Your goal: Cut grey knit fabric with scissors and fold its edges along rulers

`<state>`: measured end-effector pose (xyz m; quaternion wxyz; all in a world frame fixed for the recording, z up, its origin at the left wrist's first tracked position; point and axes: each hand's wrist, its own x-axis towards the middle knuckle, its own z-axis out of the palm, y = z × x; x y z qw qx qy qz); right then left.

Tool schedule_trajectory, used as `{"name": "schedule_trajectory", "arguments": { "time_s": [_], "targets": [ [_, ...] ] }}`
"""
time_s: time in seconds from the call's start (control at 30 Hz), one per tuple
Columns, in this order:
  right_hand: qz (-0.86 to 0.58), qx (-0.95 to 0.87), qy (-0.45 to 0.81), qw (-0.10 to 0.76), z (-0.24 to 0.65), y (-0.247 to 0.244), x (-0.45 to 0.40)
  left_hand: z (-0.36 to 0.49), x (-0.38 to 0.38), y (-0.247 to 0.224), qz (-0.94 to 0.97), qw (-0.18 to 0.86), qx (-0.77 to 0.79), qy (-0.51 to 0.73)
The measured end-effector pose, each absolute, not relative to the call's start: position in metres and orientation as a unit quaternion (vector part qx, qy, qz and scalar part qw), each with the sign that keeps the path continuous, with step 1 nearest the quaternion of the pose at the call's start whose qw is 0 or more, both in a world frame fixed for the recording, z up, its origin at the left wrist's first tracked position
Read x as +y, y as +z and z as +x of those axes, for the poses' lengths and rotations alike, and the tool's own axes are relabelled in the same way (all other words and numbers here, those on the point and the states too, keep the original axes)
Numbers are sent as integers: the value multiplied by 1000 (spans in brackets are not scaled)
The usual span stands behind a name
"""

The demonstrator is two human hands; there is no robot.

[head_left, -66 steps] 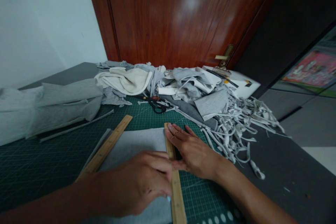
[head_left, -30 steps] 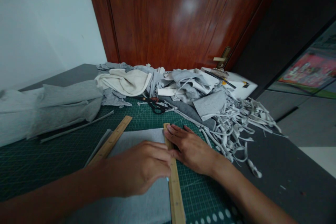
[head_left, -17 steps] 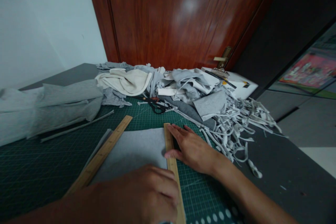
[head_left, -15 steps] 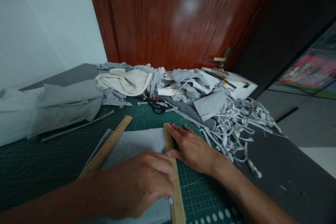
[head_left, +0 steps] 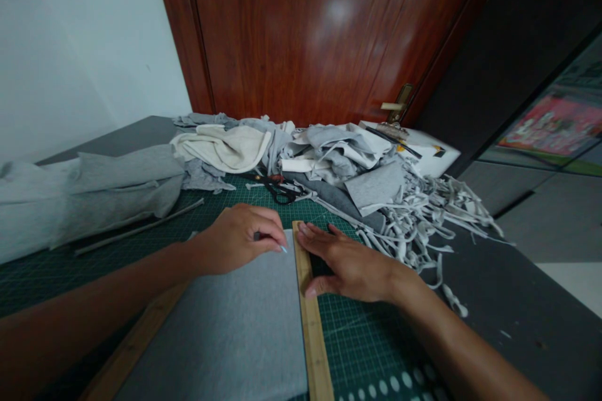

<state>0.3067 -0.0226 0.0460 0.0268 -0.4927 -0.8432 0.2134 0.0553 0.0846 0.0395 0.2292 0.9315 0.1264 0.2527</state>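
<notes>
Grey fabric (head_left: 235,326) lies flat on a green gridded cutting mat (head_left: 357,332). Along its right edge runs a wooden ruler (head_left: 314,332). My right hand (head_left: 352,266) rests on that ruler's far part, fingers stretched flat and thumb apart on the wood. My left hand (head_left: 247,235) is closed in a pinch on a small pale blue stick (head_left: 284,249), mostly hidden by the fingers. Its tip is by the fabric's far right corner, close to the ruler. A second wooden ruler (head_left: 141,338) slants along the fabric's left side, partly under my left forearm.
Behind the mat lie black-handled scissors (head_left: 282,191) and heaped grey and cream cloth (head_left: 226,147). Tangled fabric strips (head_left: 414,244) spread to the right. Folded grey cloth (head_left: 126,182) lies at left. A white box (head_left: 439,153) stands near the door (head_left: 291,31).
My left hand has moved away from me along the ruler to the fabric's far end, uncovering more fabric. My right thumb has shifted slightly nearer to me; the right hand stays on the ruler.
</notes>
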Motion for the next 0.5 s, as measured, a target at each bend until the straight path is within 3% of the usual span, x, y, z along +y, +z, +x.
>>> {"name": "schedule_trajectory", "arguments": {
  "time_s": [0.5],
  "targets": [
    [-518,-822,219,86,303,41,-19,83,129,27,953,173,45,246]
  ]
}}
